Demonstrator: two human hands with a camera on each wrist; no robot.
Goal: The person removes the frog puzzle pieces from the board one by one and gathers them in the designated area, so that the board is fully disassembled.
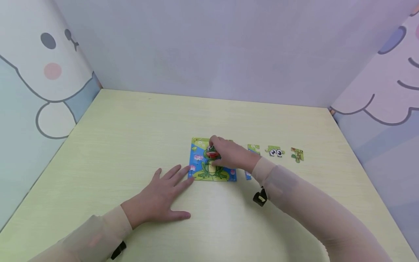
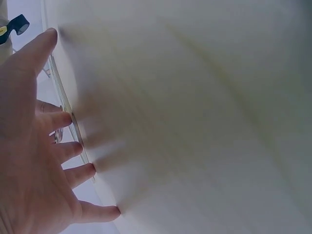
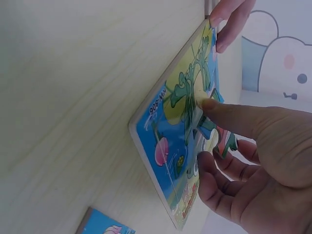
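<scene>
Right hand has thumb and fingers pinched on a small green-and-red jigsaw piece with an open frog mouth, tilted over the flat, squarish puzzle board printed with a green frog on blue and yellow; from here I can't tell if it touches. Left hand lies spread, fingers apart, gripping nothing, fingertips touching the board's near-left corner. Board sits mid-way across the pale yellow wood-grain table. Right of it: blue-and-green flat piece, partly behind right wrist; green piece with white cartoon eyes; brown-and-green knobbed piece, farthest right.
</scene>
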